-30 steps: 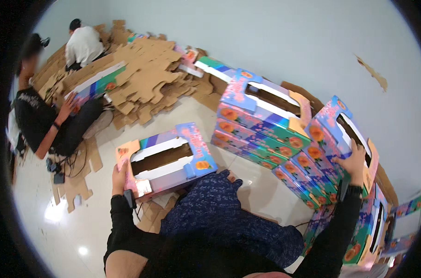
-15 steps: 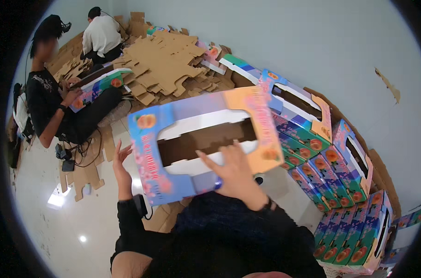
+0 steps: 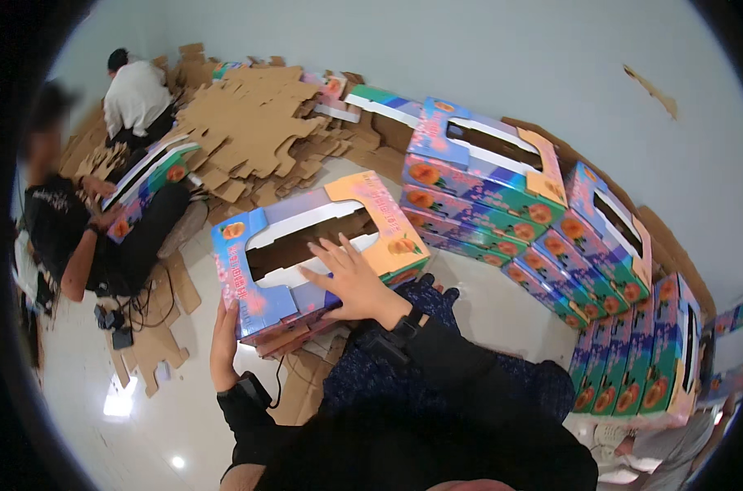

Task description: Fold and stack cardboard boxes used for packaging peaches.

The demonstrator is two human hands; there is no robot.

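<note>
A colourful fruit carton (image 3: 318, 250) lies before the person, long axis running left-right. Left hand (image 3: 223, 344) cups its lower-left corner in a loose grip; right hand (image 3: 351, 278) presses flat, open, on top.

My arms: black long sleeves, black band with small device on each wrist. Left hand (image 3: 223, 344) and right hand (image 3: 351, 278) bare. Dark blue patterned trousers.

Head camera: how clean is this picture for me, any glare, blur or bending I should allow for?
Head view: even, soft light; bright glare spots on the glossy floor at lower left. Fisheye bends the stacked boxes into an arc, and a black rim cuts the corners. The box under the right hand and left hand is fairly sharp; the people at far left look soft.
</note>
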